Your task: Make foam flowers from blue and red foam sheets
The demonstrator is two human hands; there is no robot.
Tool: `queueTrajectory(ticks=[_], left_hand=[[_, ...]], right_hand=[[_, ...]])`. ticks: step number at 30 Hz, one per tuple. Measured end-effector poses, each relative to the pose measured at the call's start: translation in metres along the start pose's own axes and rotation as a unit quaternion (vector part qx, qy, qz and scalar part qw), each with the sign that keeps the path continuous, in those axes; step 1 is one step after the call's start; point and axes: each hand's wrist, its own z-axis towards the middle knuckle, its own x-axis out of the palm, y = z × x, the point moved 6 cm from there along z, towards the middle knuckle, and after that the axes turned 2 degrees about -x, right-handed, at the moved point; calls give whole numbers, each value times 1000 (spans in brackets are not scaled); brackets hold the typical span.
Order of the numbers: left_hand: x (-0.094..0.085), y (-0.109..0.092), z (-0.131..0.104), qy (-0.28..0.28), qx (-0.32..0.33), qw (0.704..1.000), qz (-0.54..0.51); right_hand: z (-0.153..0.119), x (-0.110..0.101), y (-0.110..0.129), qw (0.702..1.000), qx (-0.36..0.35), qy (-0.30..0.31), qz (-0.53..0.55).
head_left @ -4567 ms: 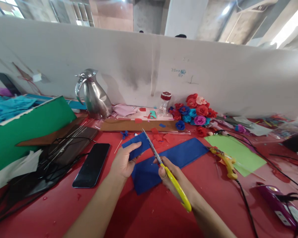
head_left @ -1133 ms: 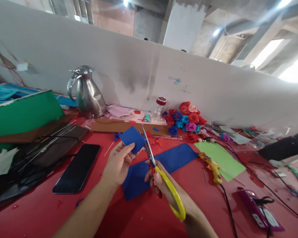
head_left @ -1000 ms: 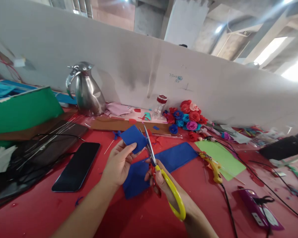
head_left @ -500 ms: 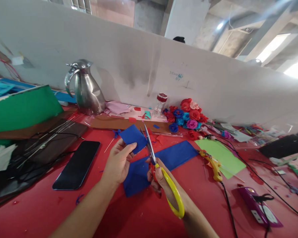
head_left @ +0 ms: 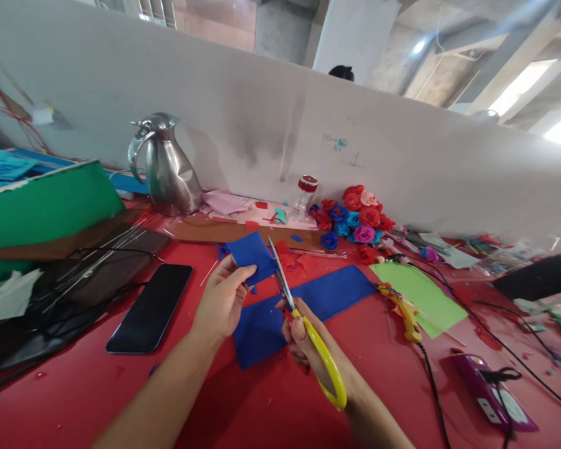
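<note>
Between the thumb and fingers of my left hand (head_left: pixel 223 293) is a small blue paper piece (head_left: pixel 252 254), held up above the table. My right hand (head_left: pixel 303 333) grips a pair of scissors (head_left: pixel 325 358) with yellow and red handles. Their blades meet the right edge of the paper piece and look closed or nearly so. Below both hands a long blue paper strip (head_left: pixel 334 292) lies on the red table, partly covered by my right hand. A small blue scrap shows just under the held piece.
Left of my hands lie a black phone (head_left: pixel 149 308) and a steel jug (head_left: pixel 171 168). Paper roses (head_left: pixel 355 215) and a jar (head_left: pixel 303 196) stand at the back. On the right are a yellow glue gun (head_left: pixel 404 312), green paper (head_left: pixel 421 293) and a purple power strip (head_left: pixel 490 390) with cords.
The scissor blades, apart before, have come together at the paper's right edge. A small blue scrap now shows below the piece. The view has shifted slightly.
</note>
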Motion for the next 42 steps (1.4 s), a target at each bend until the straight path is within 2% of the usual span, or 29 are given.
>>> queueTrajectory(ticks=[4,16,31,37,42], left_hand=[[-2,2,2,-2,-17,1000,-12],[-6,6,7,-11,-30,999,-15],[-7,7,7,-16,-34,999,-22],[-10,8,7,-43,-46,998,-12],[-6,10,4,-31,-63,998,4]], right_hand=[[0,4,2,1000,11,19,7],[1,8,2,998,57,-8,27],[3,8,-12,999,30,-25,-18],[0,5,-5,999,29,2,-30],[1,2,-2,1000,20,11,-4]])
